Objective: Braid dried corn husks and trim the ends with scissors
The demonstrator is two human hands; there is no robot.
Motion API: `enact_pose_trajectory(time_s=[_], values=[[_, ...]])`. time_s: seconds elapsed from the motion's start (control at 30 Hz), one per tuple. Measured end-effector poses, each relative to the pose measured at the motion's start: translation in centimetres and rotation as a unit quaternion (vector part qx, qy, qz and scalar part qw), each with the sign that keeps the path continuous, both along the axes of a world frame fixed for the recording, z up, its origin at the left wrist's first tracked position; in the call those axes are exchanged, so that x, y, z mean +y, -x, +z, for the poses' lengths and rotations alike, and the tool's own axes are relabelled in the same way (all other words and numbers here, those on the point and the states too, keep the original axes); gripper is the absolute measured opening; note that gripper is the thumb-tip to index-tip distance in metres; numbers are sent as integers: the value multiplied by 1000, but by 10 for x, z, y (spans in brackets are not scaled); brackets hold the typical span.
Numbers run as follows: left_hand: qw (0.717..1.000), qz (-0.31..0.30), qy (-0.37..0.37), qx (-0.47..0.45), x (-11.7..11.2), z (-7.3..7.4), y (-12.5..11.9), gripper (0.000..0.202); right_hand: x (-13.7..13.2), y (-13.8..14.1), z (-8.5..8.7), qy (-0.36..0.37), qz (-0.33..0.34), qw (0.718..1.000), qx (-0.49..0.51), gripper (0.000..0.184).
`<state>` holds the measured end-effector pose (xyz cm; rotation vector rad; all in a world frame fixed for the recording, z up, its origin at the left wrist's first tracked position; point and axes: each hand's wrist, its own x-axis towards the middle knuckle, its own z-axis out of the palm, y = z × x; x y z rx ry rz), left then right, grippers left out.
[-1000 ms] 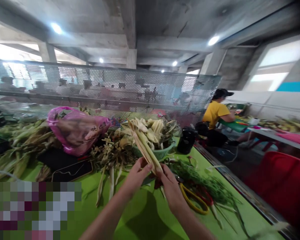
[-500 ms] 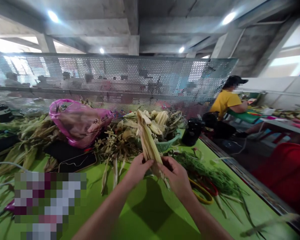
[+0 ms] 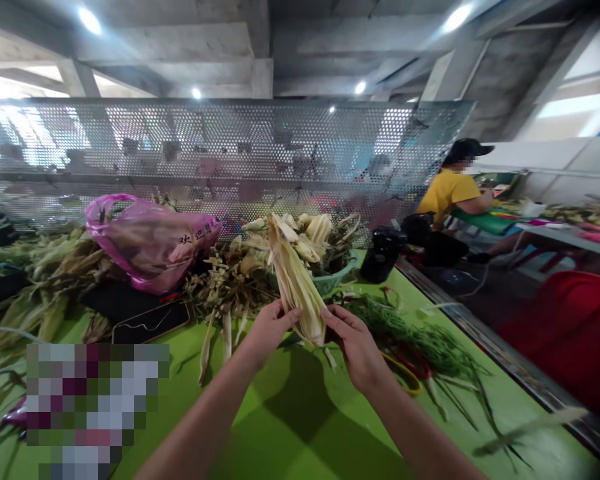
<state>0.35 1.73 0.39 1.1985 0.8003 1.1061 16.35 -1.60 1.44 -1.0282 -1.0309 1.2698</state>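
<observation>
A pale yellow corn husk is held up above the green table, its narrow brownish end pointing up and away from me. My left hand pinches its lower left edge between thumb and fingers. On the lower right edge, my right hand grips it the same way. Between the two hands the husk is spread fairly wide. Behind it stands a green basket heaped with dried husks, partly hidden by the held husk.
A pink plastic bag and a phone lie left, beside more husks. Right are green stringy stalks, yellow-handled scissors and a black object. A perforated metal screen rises behind. A person in yellow sits far right.
The husk has been spread wider between my hands, and its lower end shows broader and flatter. Both hands keep their hold, slightly farther apart. The whole view has shifted a little.
</observation>
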Motion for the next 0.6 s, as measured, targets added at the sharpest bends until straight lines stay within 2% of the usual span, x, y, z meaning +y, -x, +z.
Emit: enact_pose_trajectory(time_s=[0.3, 0.5, 0.6], values=[[999, -7, -34, 26, 2, -2, 1, 40, 7, -6, -12, -1, -51, 999, -11, 19], [993, 17, -76, 93, 4, -4, 2, 32, 4, -6, -7, -31, -40, 996, -68, 24], [994, 7, -70, 86, 4, -3, 1, 29, 2, -6, -5, -39, -35, 994, -93, 24]])
